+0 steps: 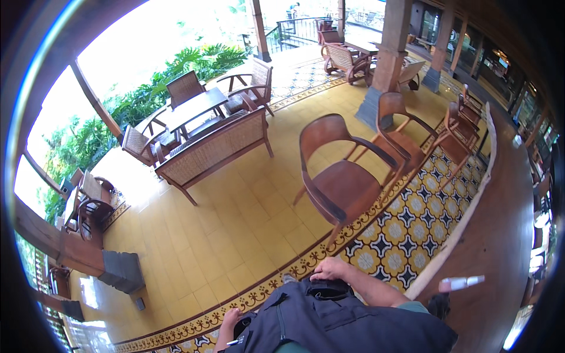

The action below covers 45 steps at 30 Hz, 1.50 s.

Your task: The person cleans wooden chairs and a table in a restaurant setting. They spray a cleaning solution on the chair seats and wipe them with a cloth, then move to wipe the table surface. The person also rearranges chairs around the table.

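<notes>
hands (332, 269) at dark apron pockets (329, 290)

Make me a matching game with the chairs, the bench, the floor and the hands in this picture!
Things:
1. wooden armchair
2. woven bench
3. patterned tiles
4. right hand
5. left hand

Places or looks:
A. blue and yellow flower shapes on the floor
B. resting on top of the dark vest pocket
C. nearest seat, smooth curved brown back
D. long seat beside the dark table
E. low at the picture's edge, by a pocket with a pen

Pairs: 1-C, 2-D, 3-A, 4-B, 5-E
</notes>
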Each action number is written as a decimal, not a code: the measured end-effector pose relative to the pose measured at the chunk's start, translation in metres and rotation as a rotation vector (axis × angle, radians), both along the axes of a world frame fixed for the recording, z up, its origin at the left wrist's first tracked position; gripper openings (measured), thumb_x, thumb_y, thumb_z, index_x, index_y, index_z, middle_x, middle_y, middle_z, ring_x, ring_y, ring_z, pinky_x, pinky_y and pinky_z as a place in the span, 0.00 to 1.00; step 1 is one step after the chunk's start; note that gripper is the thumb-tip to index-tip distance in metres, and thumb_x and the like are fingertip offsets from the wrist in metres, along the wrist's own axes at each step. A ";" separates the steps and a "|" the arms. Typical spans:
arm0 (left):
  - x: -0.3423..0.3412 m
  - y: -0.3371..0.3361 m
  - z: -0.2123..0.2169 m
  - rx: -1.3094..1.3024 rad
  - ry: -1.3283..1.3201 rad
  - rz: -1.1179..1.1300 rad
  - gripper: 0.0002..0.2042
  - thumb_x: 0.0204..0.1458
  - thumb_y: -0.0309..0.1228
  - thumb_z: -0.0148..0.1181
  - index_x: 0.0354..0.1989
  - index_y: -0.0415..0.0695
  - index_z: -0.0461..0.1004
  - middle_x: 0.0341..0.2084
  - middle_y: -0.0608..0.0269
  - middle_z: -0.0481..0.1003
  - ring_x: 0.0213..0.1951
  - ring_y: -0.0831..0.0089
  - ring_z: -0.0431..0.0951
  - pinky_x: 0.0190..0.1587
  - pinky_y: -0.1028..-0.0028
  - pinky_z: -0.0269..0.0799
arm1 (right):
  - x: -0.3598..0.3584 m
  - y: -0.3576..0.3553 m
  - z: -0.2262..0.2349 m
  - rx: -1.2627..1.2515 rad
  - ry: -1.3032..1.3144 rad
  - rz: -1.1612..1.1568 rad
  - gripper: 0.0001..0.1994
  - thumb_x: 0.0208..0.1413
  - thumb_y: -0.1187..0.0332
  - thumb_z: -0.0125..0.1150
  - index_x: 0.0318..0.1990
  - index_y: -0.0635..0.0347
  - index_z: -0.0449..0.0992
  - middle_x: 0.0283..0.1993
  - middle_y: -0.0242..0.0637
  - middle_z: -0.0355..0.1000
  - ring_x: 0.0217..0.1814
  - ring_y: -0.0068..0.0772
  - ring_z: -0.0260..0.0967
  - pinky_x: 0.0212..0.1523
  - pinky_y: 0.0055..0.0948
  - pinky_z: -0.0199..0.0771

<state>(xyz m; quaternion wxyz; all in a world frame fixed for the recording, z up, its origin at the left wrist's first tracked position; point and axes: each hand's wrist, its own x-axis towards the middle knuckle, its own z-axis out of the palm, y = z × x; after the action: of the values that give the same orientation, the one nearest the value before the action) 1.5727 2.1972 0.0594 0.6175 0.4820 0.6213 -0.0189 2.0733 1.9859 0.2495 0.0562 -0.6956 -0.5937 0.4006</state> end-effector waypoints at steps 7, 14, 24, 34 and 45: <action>0.036 0.111 0.000 -0.064 0.152 -0.024 0.13 0.59 0.35 0.58 0.50 0.45 0.76 0.41 0.62 0.79 0.43 0.69 0.80 0.42 0.69 0.75 | 0.101 0.225 0.014 -0.037 -0.005 0.173 0.24 0.61 0.42 0.58 0.48 0.51 0.83 0.47 0.45 0.80 0.54 0.51 0.76 0.55 0.45 0.75; 0.176 0.333 -0.037 -0.035 0.204 -0.245 0.11 0.57 0.34 0.60 0.46 0.48 0.77 0.38 0.63 0.78 0.42 0.69 0.80 0.42 0.70 0.76 | 0.246 0.416 0.019 0.605 0.021 -0.463 0.15 0.59 0.56 0.64 0.46 0.54 0.82 0.45 0.44 0.79 0.49 0.46 0.77 0.52 0.41 0.77; 0.516 0.739 0.022 0.347 0.255 -1.129 0.09 0.57 0.36 0.60 0.44 0.50 0.78 0.35 0.65 0.78 0.37 0.70 0.79 0.39 0.71 0.75 | 0.478 0.482 0.008 0.604 -0.392 -1.297 0.21 0.56 0.62 0.68 0.56 0.58 0.74 0.59 0.49 0.69 0.61 0.51 0.69 0.64 0.44 0.69; 0.871 0.904 0.012 0.840 0.267 -1.281 0.11 0.62 0.35 0.54 0.49 0.49 0.77 0.32 0.65 0.78 0.33 0.71 0.78 0.37 0.65 0.76 | 0.685 0.490 0.031 -0.376 0.313 -1.503 0.20 0.58 0.50 0.63 0.49 0.56 0.81 0.40 0.52 0.81 0.48 0.43 0.80 0.52 0.45 0.79; 1.184 0.913 0.003 0.081 0.152 -1.210 0.13 0.63 0.39 0.51 0.51 0.50 0.76 0.36 0.67 0.78 0.37 0.68 0.79 0.41 0.60 0.76 | 0.883 0.476 0.003 0.270 0.041 -1.921 0.34 0.63 0.48 0.61 0.71 0.53 0.63 0.62 0.49 0.73 0.57 0.49 0.76 0.54 0.42 0.78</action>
<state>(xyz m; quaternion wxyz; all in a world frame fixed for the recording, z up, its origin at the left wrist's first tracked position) 2.7566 3.1100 0.0625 0.4323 0.7700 0.2795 -0.3768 2.9558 2.4618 0.2524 0.4491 -0.8647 0.1874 0.1245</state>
